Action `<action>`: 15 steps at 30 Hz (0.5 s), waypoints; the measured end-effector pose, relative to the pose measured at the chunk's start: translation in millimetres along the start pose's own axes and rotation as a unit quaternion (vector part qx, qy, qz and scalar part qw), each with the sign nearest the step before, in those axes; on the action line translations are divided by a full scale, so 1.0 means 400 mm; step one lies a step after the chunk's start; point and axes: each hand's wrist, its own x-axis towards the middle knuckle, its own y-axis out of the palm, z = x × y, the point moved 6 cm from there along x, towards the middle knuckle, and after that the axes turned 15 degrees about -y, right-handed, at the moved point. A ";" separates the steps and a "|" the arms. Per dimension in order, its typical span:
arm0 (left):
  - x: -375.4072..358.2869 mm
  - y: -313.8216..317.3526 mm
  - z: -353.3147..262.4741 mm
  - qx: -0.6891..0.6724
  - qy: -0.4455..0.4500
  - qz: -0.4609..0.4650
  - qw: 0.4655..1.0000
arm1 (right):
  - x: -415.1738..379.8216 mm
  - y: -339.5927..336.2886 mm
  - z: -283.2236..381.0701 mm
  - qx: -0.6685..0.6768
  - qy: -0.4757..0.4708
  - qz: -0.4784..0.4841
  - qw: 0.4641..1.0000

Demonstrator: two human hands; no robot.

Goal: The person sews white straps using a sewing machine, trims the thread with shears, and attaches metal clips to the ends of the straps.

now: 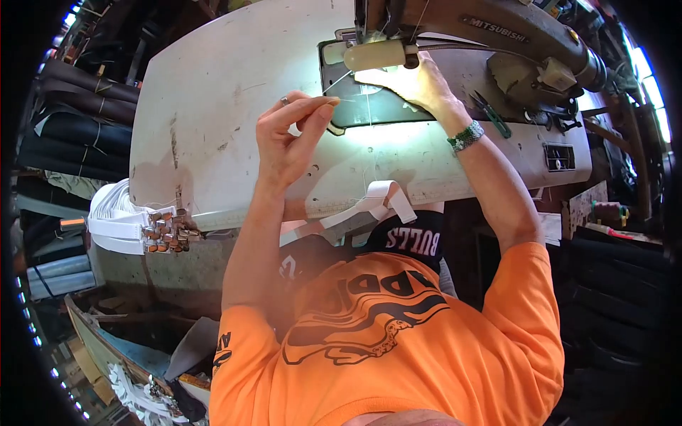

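Note:
My left hand (290,135) is raised just left of the needle area of a sewing machine (490,32). Its thumb and forefinger are pinched on a fine pale thread (347,100), which is hard to make out. My right hand (419,84) reaches under the machine head, thumb side towards the needle. A cream lamp (376,54) covers part of its fingers, so their grip cannot be judged. Beneath both hands is the lit dark bed plate (387,110). A white strap (380,202) hangs looped at the table's near edge, with thread running up from it.
Green-handled snips (494,117) lie right of the plate on the white table (220,92). A bundle of white straps (117,216) with metal clips (167,231) hangs at the left edge. Dark rolls of material (85,92) are stacked at far left.

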 end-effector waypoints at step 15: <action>-0.008 0.002 -0.002 -0.020 0.000 0.020 1.000 | 0.012 -0.054 0.150 -0.185 -0.011 0.001 0.983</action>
